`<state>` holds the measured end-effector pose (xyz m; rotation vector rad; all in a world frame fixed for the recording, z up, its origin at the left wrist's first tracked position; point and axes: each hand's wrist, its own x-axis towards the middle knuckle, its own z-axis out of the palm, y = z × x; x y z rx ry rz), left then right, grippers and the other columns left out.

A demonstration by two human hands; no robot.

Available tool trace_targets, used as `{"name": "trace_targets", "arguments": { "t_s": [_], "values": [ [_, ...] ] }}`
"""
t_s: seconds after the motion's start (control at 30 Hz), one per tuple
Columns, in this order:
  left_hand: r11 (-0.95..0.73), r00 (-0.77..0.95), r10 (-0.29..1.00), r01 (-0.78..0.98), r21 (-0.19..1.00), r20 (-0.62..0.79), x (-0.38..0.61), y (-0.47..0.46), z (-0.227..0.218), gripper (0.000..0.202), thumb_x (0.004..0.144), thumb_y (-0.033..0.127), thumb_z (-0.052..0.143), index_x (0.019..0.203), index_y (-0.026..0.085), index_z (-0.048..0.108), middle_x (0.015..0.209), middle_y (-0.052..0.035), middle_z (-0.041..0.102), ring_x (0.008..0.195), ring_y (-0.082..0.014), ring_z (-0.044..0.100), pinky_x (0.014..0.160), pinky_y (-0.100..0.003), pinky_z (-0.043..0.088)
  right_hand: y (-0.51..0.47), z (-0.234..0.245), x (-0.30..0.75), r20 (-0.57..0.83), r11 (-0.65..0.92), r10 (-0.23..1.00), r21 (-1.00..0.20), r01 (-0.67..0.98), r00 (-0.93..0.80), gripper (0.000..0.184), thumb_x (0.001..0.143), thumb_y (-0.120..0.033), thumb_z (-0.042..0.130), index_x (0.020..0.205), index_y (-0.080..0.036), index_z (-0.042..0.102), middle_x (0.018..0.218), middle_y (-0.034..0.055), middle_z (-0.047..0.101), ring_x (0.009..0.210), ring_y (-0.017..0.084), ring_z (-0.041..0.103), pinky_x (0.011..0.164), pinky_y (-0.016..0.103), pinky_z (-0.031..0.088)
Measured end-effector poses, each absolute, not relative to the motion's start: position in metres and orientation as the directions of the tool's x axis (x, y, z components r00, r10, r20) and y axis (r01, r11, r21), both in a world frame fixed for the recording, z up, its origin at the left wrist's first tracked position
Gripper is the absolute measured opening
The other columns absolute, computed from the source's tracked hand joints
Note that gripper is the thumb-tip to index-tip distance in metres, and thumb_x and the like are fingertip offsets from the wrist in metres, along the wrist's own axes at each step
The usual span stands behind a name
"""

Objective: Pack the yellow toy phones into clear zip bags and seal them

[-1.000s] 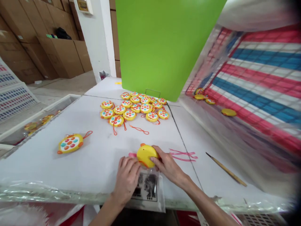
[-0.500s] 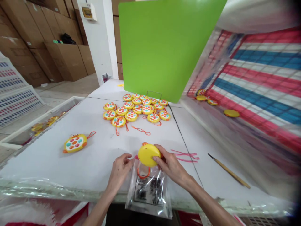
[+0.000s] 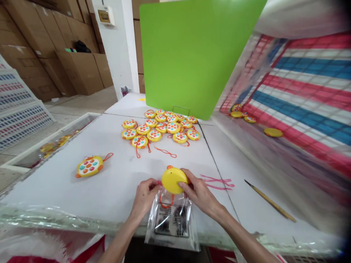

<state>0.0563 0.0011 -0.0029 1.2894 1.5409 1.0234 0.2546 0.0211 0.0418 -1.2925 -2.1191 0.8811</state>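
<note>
My right hand (image 3: 201,191) is closed on a yellow oval toy (image 3: 173,180), thumb across its plain back and fingers behind it. An orange loop cord (image 3: 166,204) hangs below the toy, against a clear plastic bag (image 3: 172,223) with black print. My left hand (image 3: 146,195) pinches the bag's upper left corner, where a bit of pink shows just left of the toy. The bag's mouth is partly hidden behind the toy. To the left lies a single duck-like yellow toy (image 3: 89,166) with coloured buttons up and an orange loop.
Several similar toys (image 3: 154,136) lie clustered before a green board (image 3: 192,58). Loose pink strips (image 3: 219,182) and a wooden-handled pointed tool (image 3: 270,201) are on the right. An orange cord (image 3: 166,152) lies mid-table. A white tray (image 3: 16,166) stands left, below table level.
My left hand has moved slightly right, its fingertips closing on the bag's corner by the pink bit. The right hand keeps its hold on the toy. The view has shifted a little.
</note>
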Motion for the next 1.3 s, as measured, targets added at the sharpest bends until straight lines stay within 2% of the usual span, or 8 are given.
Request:
{"name": "trace_targets", "arguments": {
  "t_s": [0.17, 0.43, 0.63, 0.77, 0.9, 1.1, 1.23, 1.3],
  "values": [
    [0.113, -0.142, 0.987, 0.309, 0.944, -0.071, 0.059, 0.003, -0.005, 0.023, 0.072, 0.036, 0.052, 0.064, 0.016, 0.060, 0.057, 0.0021, 0.058, 0.057, -0.0146, 0.052, 0.053, -0.023, 0.037, 0.023, 0.044, 0.258, -0.020, 0.404, 0.839, -0.645, 0.648, -0.543, 0.032, 0.089, -0.033, 0.039, 0.117, -0.020, 0.046, 0.069, 0.0000, 0.059, 0.059, 0.016, 0.054, 0.056, 0.025, 0.040],
    [0.060, -0.134, 0.991, 0.350, 0.935, -0.013, 0.061, 0.003, -0.011, 0.027, 0.076, 0.036, 0.048, 0.062, 0.016, 0.059, 0.055, 0.0021, 0.056, 0.056, -0.0144, 0.051, 0.054, -0.024, 0.036, 0.041, 0.048, 0.257, -0.074, 0.496, 0.669, -0.696, 0.519, -0.740, 0.030, 0.091, -0.034, 0.037, 0.112, -0.022, 0.056, 0.093, 0.0026, 0.065, 0.076, 0.016, 0.059, 0.067, 0.025, 0.043],
    [-0.004, -0.244, 0.961, 0.467, 0.884, 0.133, 0.056, -0.004, 0.001, 0.029, 0.080, 0.036, 0.046, 0.095, 0.016, 0.061, 0.090, -0.0065, 0.067, 0.078, -0.0190, 0.061, 0.069, -0.029, 0.046, 0.045, 0.041, 0.251, -0.068, 0.528, 0.670, -0.657, 0.538, -0.740, 0.032, 0.092, -0.033, 0.037, 0.117, -0.026, 0.055, 0.099, 0.0018, 0.067, 0.085, 0.018, 0.061, 0.073, 0.027, 0.045],
    [0.073, -0.231, 0.971, 0.519, 0.852, 0.057, 0.045, -0.007, 0.012, 0.036, 0.082, 0.042, 0.041, 0.096, 0.016, 0.060, 0.078, -0.0067, 0.068, 0.072, -0.0209, 0.063, 0.069, -0.032, 0.046, 0.045, 0.038, 0.251, -0.036, 0.519, 0.699, -0.662, 0.541, -0.714, 0.035, 0.093, -0.035, 0.034, 0.120, -0.025, 0.052, 0.103, 0.0024, 0.066, 0.085, 0.018, 0.061, 0.075, 0.028, 0.045],
    [0.166, -0.224, 0.972, 0.426, 0.889, -0.073, 0.039, -0.004, 0.014, 0.039, 0.077, 0.045, 0.048, 0.095, 0.014, 0.061, 0.075, -0.0072, 0.068, 0.070, -0.0220, 0.064, 0.064, -0.030, 0.046, 0.044, 0.040, 0.251, -0.042, 0.506, 0.710, -0.663, 0.552, -0.703, 0.036, 0.093, -0.036, 0.033, 0.122, -0.026, 0.051, 0.106, 0.0018, 0.065, 0.084, 0.018, 0.061, 0.075, 0.028, 0.045],
    [0.144, -0.096, 0.987, 0.121, 0.982, -0.132, 0.050, 0.005, 0.001, 0.024, 0.073, 0.037, 0.054, 0.062, 0.016, 0.059, 0.056, 0.0006, 0.061, 0.056, -0.0148, 0.057, 0.052, -0.022, 0.040, 0.039, 0.052, 0.246, -0.088, 0.544, 0.699, -0.579, 0.607, -0.710, 0.037, 0.094, -0.038, 0.028, 0.124, -0.030, 0.048, 0.104, 0.0010, 0.065, 0.084, 0.018, 0.061, 0.074, 0.028, 0.044],
    [0.176, -0.111, 0.979, 0.015, 0.984, -0.174, 0.057, 0.007, -0.004, 0.023, 0.075, 0.039, 0.051, 0.067, 0.018, 0.056, 0.059, 0.0007, 0.063, 0.057, -0.0158, 0.061, 0.052, -0.024, 0.044, 0.034, 0.059, 0.241, -0.161, 0.686, 0.599, -0.401, 0.606, -0.784, 0.042, 0.093, -0.046, 0.026, 0.099, -0.028, 0.064, 0.088, 0.0017, 0.065, 0.079, 0.018, 0.061, 0.066, 0.027, 0.043],
    [0.189, -0.118, 0.974, -0.045, 0.981, -0.193, 0.058, 0.007, -0.003, 0.023, 0.074, 0.040, 0.053, 0.068, 0.018, 0.055, 0.058, 0.0016, 0.062, 0.054, -0.0155, 0.060, 0.050, -0.024, 0.044, 0.033, 0.058, 0.238, -0.189, 0.708, 0.621, -0.282, 0.647, -0.761, 0.048, 0.092, -0.048, 0.028, 0.083, -0.022, 0.066, 0.080, 0.0033, 0.064, 0.072, 0.018, 0.060, 0.061, 0.025, 0.041]
  ]
}}
